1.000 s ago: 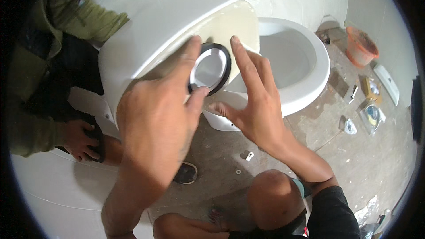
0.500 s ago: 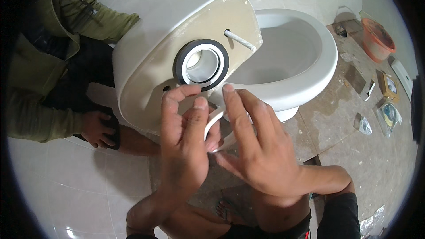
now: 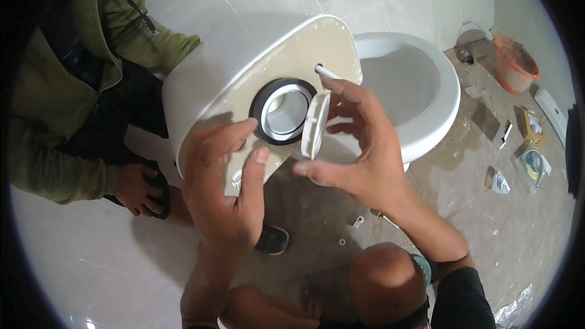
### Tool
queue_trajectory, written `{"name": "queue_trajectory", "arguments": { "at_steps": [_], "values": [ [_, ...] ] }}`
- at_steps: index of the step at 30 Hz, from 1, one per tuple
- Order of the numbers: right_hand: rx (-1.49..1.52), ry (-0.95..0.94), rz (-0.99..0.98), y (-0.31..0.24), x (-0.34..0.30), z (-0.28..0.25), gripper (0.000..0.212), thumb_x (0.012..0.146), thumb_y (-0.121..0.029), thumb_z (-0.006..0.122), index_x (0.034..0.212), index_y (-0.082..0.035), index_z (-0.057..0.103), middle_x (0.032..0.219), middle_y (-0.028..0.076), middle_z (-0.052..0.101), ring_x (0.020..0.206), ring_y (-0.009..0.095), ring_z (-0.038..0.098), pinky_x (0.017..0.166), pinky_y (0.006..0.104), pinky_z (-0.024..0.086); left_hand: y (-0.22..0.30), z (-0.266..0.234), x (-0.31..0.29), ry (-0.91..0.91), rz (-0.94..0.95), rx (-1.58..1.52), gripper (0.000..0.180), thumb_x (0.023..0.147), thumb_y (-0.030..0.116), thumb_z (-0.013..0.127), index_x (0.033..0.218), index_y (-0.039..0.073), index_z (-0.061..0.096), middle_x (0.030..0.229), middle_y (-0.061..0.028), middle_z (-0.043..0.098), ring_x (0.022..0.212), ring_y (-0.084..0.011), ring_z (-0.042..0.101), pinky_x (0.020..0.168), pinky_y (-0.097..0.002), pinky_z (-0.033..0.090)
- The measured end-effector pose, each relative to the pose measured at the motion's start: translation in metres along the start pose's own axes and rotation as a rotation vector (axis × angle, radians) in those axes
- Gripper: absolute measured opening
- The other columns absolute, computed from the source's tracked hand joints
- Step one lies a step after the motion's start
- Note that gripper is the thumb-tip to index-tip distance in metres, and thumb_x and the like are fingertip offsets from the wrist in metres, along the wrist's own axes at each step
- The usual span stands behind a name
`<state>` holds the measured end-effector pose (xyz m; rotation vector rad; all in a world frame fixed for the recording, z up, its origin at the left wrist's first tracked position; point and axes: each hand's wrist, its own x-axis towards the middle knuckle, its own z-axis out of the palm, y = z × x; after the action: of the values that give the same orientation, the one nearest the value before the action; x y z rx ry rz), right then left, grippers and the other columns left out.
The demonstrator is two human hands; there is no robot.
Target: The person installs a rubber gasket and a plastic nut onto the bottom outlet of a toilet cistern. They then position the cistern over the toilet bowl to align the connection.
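A white plastic ring nut [image 3: 314, 125], seen nearly edge-on with ribs on its side, is held in my right hand [image 3: 372, 158]. It stands just right of the round white outlet [image 3: 268, 123] with its black rubber gasket [image 3: 259, 100], on the underside of the tilted toilet tank [image 3: 338, 39]. My left hand [image 3: 222, 189] is open beside the tank's lower part, thumb and fingers apart and nothing between them. A small white oval piece [image 3: 236, 178] shows by the left thumb; its kind is unclear. The white threaded bolt [image 3: 327, 72] is partly covered by my right hand.
Behind the tank is the white toilet bowl [image 3: 448, 94]. At left a person in a green jacket [image 3: 67, 164] has an arm against the tank. An orange bucket [image 3: 515, 67], a small box [image 3: 532, 127] and plastic bags [image 3: 499, 183] lie right. Small parts [image 3: 358, 222] rest on the floor.
My hands have moved apart. The ring nut, between both hands before, is now in my right hand only, turned edge-on near the outlet. The view has shifted, with the tank appearing lower.
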<state>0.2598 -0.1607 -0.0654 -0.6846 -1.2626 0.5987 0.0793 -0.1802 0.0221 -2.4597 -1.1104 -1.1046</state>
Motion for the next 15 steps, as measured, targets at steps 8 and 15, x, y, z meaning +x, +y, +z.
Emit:
{"name": "queue_trajectory", "arguments": {
  "at_steps": [8,15],
  "values": [
    [0.369,-0.187,-0.266,0.020,-0.024,-0.009,0.088,0.063,-0.010,0.092,0.132,-0.007,0.038,0.129,0.021,0.057,0.128,0.033,0.053,0.107,0.0471,0.042,0.021,0.002,-0.003,-0.527,-0.765,-1.072,0.030,0.101,0.017,0.061,0.121,-0.005,0.063,0.094,-0.0094,0.070,0.085,-0.0125,0.067,0.067,-0.0263,0.055],
    [-0.575,-0.213,-0.286,-0.021,-0.023,-0.015,0.075,0.057,-0.012,0.086,0.126,-0.002,0.060,0.117,0.015,0.061,0.109,0.035,0.058,0.089,0.0423,0.050,0.031,0.012,-0.006,-0.408,-0.491,-0.388,0.015,0.089,0.004,0.072,0.101,-0.005,0.071,0.081,-0.0063,0.071,0.078,-0.0066,0.064,0.071,-0.0238,0.053]
  ]
}}
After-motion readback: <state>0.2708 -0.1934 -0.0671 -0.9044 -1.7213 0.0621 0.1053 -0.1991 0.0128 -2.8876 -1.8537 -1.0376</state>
